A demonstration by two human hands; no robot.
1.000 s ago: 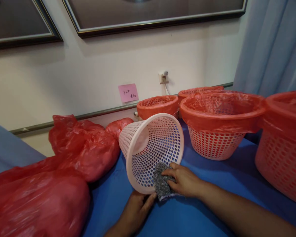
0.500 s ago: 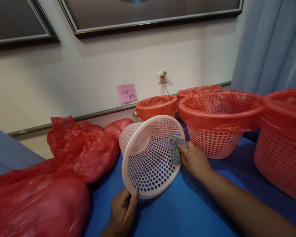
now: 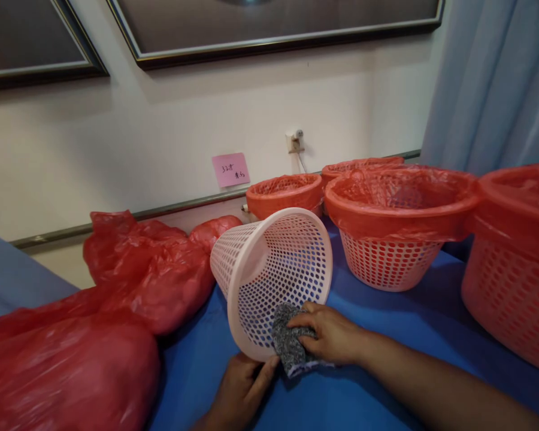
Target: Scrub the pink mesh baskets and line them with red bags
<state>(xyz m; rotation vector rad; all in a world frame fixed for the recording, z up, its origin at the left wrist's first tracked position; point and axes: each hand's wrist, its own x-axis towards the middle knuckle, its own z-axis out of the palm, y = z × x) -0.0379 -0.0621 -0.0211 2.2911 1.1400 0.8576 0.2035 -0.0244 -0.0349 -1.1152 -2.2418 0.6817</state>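
Note:
A white perforated plastic basket (image 3: 236, 299) lies tilted on its side on the blue-covered table (image 3: 193, 365), its mouth turned toward me. My left hand (image 3: 245, 386) pinches the lower rim, thumb on the near side and fingers beneath. In my right hand (image 3: 326, 332) is a grey cleaning cloth (image 3: 287, 341) with a pale purple edge, pressed against the rim's lower right. The cloth hides that stretch of rim and sits close to my left thumb.
Full red plastic bags (image 3: 94, 365) fill the left side. At the right and back stand several baskets, among them a white one lined with a red bag (image 3: 390, 260) and a larger one (image 3: 512, 299). A pink note (image 3: 230, 170) and a socket (image 3: 295, 142) are on the wall.
My right hand has moved the cloth from the inner right wall down and left to the lower rim. The basket has turned slightly, and my left hand has shifted a little right with it.

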